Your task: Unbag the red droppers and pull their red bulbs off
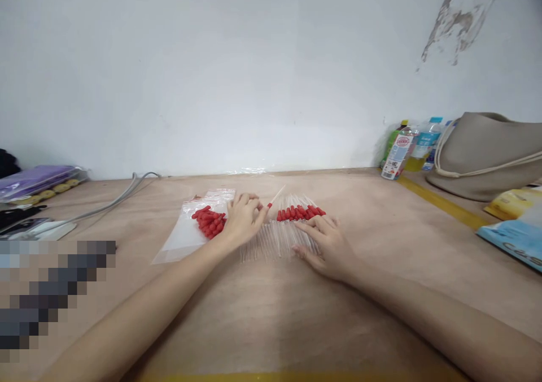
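My left hand [244, 218] is closed, pinching a thin pale stick [277, 196] with a red end, its tip pointing up and away. Under that hand lies a clear zip bag [175, 245] with a heap of small red pieces [208, 222] on it. My right hand [329, 247] rests over a row of thin clear tubes [271, 239], thumb and fingers apart. Just beyond its fingertips several red-ended pale sticks [296, 212] lie side by side, red ends toward me. The fingers of my right hand partly cover the tubes.
Drink bottles [398, 156] and a grey-beige bag [486, 156] stand at the right by the wall. Blue and yellow packets [512, 238] lie nearer. On the left are purple packages [36, 181] and a grey cable [122, 195]. Yellow tape [444, 204] crosses the wooden table.
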